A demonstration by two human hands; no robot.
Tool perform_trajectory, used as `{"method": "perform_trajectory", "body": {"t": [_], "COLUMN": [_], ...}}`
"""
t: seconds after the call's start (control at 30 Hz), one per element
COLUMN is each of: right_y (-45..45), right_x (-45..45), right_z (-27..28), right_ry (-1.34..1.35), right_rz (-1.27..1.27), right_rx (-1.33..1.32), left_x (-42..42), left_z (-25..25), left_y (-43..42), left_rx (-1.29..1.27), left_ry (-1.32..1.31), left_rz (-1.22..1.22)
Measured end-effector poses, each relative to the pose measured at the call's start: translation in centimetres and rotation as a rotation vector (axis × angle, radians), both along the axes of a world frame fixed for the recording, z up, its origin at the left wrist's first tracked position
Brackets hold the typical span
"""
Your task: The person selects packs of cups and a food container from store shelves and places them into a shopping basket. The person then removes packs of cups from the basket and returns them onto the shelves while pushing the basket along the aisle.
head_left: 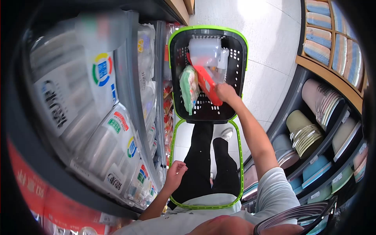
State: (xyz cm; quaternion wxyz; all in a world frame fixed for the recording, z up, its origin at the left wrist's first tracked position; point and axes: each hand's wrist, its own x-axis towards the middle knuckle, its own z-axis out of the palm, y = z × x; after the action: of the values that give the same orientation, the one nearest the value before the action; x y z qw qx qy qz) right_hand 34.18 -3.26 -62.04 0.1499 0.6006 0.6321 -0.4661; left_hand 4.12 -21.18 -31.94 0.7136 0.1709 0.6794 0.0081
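My right hand (227,94) is closed on the near end of a long flat red item (208,87) inside a black shopping basket (231,107) with a bright green rim. What exactly the red item is does not show clearly. Beside it in the basket lie a green and white soft package (188,88), a translucent white container (205,49) and a clear package (222,64). My left hand (176,175) hangs over my left thigh, fingers loosely curled and apart, with nothing visible in it. The basket's green handle (241,164) is folded toward my body.
Shelves of plastic-wrapped clear cups (98,102) run close along my left. To the right, shelves hold stacked plastic bins (303,131) and folded striped towels (317,39). White floor tiles (270,58) show between basket and right shelves.
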Motion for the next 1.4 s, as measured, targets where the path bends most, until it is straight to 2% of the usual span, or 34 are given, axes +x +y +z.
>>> {"method": "perform_trajectory", "body": {"t": [0.1,0.13,0.23,0.3,0.33,0.4,0.47,0.53,0.57,0.6,0.63,0.67,0.73,0.77,0.83,0.9,0.93,0.97,1.0,1.07,1.13,1.23,1.27,1.33,1.37,1.4], "right_y": [-0.9,-0.9,-3.4,-5.6,-6.8,-9.0,-12.4,-15.4,-17.6,-18.6,-19.7,-20.8,-21.9,-23.2,-24.8,-25.9,-26.2,-26.4,-26.8,-27.8,-28.3,-29.1,-29.3,-29.9,-29.9,-30.2], "right_x": [-1.7,-2.2,-2.8,-2.8,-3.0,-3.0,-3.4,-3.9,-4.2,-4.3,-4.4,-4.3,-3.7,-4.0,-4.1,-3.7,-3.4,-3.1,-2.5,-1.4,-0.2,3.3,4.4,6.7,7.9,8.1], "right_z": [4.4,6.9,12.5,17.0,20.2,26.1,32.0,40.0,42.6,47.6,51.6,54.1,60.8,61.5,64.3,67.9,69.9,71.4,71.8,72.4,71.7,69.6,69.3,68.5,68.0,68.8], "right_ry": [0.115,0.08,0.23,0.359,0.435,0.605,0.764,0.895,0.949,1.042,1.063,1.015,0.905,0.919,1.037,1.096,1.109,1.122,1.063,0.859,0.596,0.291,0.286,0.864,0.981,0.966], "right_rz": [0.0,0.044,0.012,-0.061,-0.227,-0.369,-0.454,-0.552,-0.468,-0.495,-0.499,-0.401,-0.237,-0.172,-0.217,-0.211,-0.191,-0.167,-0.149,-0.193,-0.392,-0.544,-0.536,-0.89,-0.774,-0.772], "right_rx": [-0.047,-0.094,-0.199,-0.242,-0.266,-0.38,-0.38,-0.436,-0.397,-0.395,-0.339,-0.306,-0.143,-0.026,-0.006,0.039,0.221,0.399,0.497,0.84,1.168,1.3,1.298,0.731,0.619,0.622], "left_x": [1.8,2.6,4.6,6.4,7.4,8.8,10.3,11.1,10.9,10.8,10.6,9.3,7.9,7.0,6.2,7.2,7.8,8.4,8.6,8.6,8.4,7.3,6.9,6.4,6.3,6.0], "left_z": [0.7,1.2,3.0,4.0,4.4,4.3,6.2,8.5,8.9,10.1,12.4,13.6,16.6,19.3,25.2,30.7,32.7,34.0,35.5,38.4,39.4,39.6,40.0,41.1,42.1,43.6], "left_y": [-0.2,-0.2,-1.1,-2.1,-2.9,-4.8,-5.3,-6.5,-7.4,-8.3,-8.7,-8.9,-9.0,-8.3,-6.5,-6.9,-7.3,-8.0,-8.6,-9.9,-10.8,-11.4,-11.1,-10.4,-10.1,-9.6], "left_rx": [0.174,0.204,0.297,0.373,0.413,0.443,0.644,0.711,0.908,1.105,1.273,1.44,1.438,1.514,1.625,1.657,1.678,1.666,1.669,1.426,1.453,1.398,1.394,1.282,1.27,1.283], "left_ry": [0.038,0.042,0.033,0.06,0.082,0.095,0.282,0.306,0.362,0.421,0.484,0.549,0.28,0.3,0.314,0.322,0.333,0.294,0.305,0.07,-0.117,-0.225,-0.228,-0.391,-0.402,-0.516], "left_rz": [-0.028,-0.024,0.115,0.129,0.141,0.155,-0.041,-0.052,-0.055,-0.052,0.003,-0.084,0.169,0.089,-0.037,-0.053,-0.08,0.012,0.046,0.291,0.341,0.448,0.458,0.674,0.682,0.67]}}
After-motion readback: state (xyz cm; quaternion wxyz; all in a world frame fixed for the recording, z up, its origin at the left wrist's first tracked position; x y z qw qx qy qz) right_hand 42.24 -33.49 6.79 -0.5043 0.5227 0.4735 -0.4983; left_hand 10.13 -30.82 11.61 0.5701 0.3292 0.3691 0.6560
